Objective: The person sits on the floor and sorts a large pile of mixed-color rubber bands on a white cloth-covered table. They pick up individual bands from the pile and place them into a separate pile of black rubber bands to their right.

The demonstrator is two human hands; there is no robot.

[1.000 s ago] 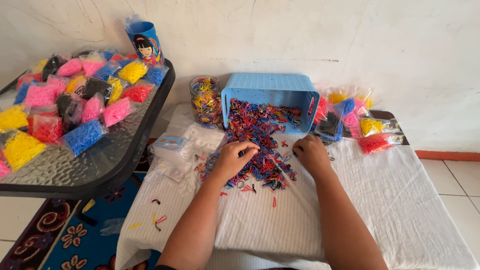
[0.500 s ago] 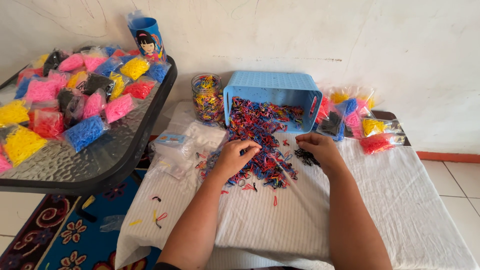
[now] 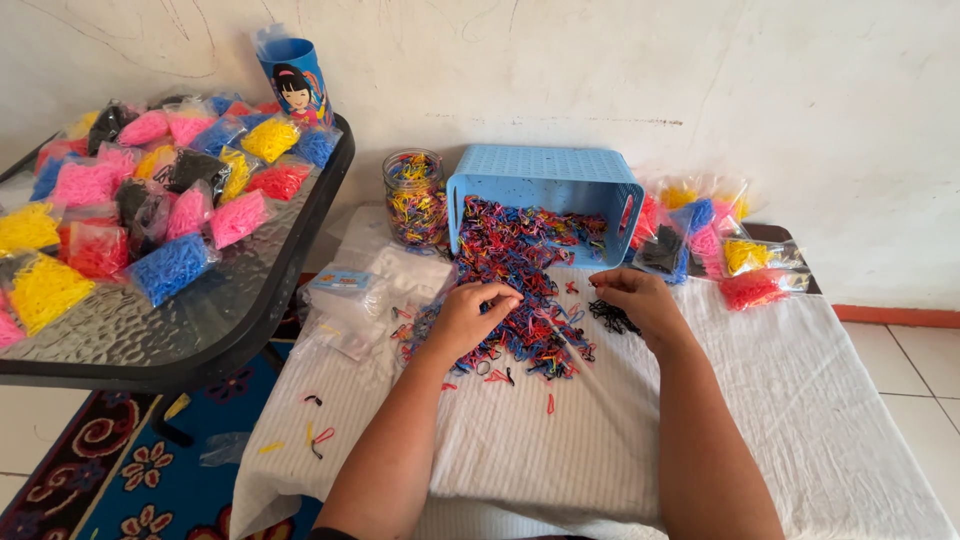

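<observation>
A heap of small multicoloured elastic bands (image 3: 520,275) spills out of a blue plastic basket (image 3: 545,180) lying on its side on a white cloth (image 3: 800,400). My left hand (image 3: 470,318) rests on the near edge of the heap, its fingers curled and pinched among the bands. My right hand (image 3: 635,300) lies to the right of the heap, fingertips pinched at a small cluster of black bands (image 3: 612,318) set apart on the cloth. Whether either pinch holds a band is too small to tell.
A glass jar (image 3: 413,198) of mixed bands stands left of the basket. Empty clear bags (image 3: 365,290) lie beside my left hand. Filled bags of sorted bands (image 3: 735,260) sit at the right. A dark glass table (image 3: 200,320) at left carries many coloured bags and a blue cup (image 3: 297,80).
My right hand has shifted right from the heap to the cloth, where a black cluster now lies under its fingertips. My left hand stays on the heap.
</observation>
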